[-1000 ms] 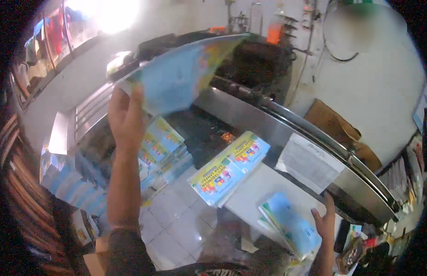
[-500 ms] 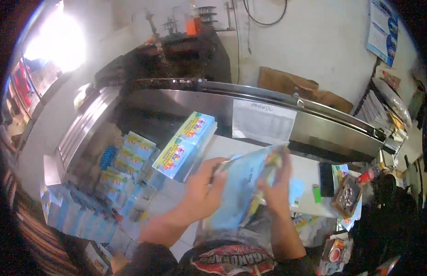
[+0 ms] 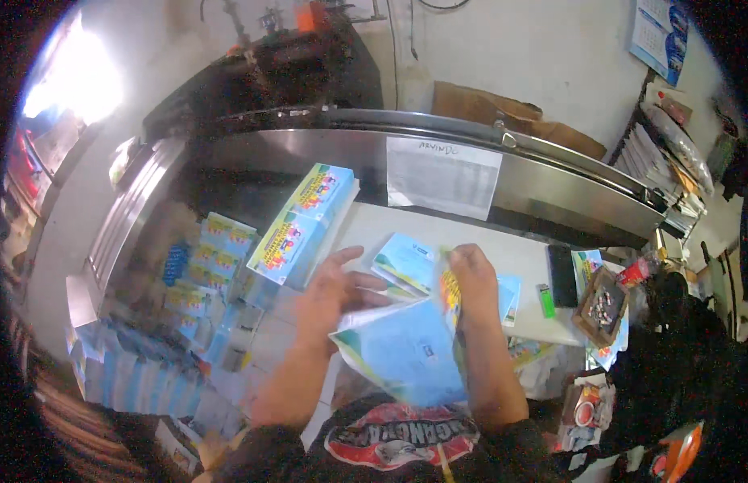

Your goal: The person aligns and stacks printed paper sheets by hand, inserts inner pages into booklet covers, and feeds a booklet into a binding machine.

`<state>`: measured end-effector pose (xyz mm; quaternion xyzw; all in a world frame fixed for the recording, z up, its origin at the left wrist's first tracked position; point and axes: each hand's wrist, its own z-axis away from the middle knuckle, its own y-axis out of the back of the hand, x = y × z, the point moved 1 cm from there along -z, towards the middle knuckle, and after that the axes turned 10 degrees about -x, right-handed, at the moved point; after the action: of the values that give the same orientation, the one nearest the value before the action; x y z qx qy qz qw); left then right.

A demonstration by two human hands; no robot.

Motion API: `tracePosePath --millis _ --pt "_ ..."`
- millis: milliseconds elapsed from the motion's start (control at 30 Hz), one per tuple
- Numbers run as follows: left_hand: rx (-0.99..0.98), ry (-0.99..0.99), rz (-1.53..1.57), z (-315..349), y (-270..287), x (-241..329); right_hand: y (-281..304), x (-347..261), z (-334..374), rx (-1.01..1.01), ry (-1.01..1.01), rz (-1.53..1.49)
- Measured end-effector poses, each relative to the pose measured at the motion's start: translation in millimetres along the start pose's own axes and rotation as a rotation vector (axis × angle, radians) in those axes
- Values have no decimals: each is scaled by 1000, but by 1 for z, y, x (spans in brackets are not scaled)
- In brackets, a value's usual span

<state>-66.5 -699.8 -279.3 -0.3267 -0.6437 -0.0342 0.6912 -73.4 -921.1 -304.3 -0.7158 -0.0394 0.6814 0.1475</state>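
Low in front of my body a light-blue printed sheet [image 3: 402, 350] with a green-yellow edge hangs tilted. My left hand [image 3: 335, 290] is open at its upper left, fingers spread; whether they touch the sheet is unclear. At the right, my right hand [image 3: 473, 278] has its fingers closed on the sheet's colourful edge, partly blurred. Just beyond, on the white tabletop [image 3: 487, 241], lies a small blue booklet stack [image 3: 404, 256]. Another blue booklet [image 3: 508, 298] shows partly behind my right wrist. A tall pile of colourful booklets [image 3: 301, 225] stands beyond my left hand.
More booklet piles [image 3: 217, 253] and blue-white stacks [image 3: 144, 374] fill the left. On the right are a black phone [image 3: 562, 276], a green lighter [image 3: 546, 301] and a wooden ashtray [image 3: 603, 307] with cigarette butts. A metal rail [image 3: 438, 125] runs along the back.
The blue sheet has come down lower toward my body and opened out flatter. My left hand has opened, its fingers spreading away from it. A small booklet stack now shows beyond the hands.
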Motion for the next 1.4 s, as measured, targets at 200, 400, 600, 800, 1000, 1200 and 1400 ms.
tracePosePath --millis 200,400,600,800,1000,1200,1400 --pt "-749 -164 -573 39 -52 -27 51 47 -48 -725 544 -1030" --pt "-909 -395 -1411 49 -79 -54 65 -1 -46 -826 794 -1135" --pt "-835 -384 -1401 51 -64 -50 63 -8 -49 -930 844 -1135" --pt "-852 -442 -1415 53 -65 -54 68 -15 -46 -952 869 -1098" --pt "-49 27 -908 52 -46 -37 78 41 -2 -20 310 -436" --pt "165 56 -596 44 -31 -94 25 35 56 -230 176 275" --pt "243 -7 -176 30 -32 -120 18 24 60 -611 111 723"
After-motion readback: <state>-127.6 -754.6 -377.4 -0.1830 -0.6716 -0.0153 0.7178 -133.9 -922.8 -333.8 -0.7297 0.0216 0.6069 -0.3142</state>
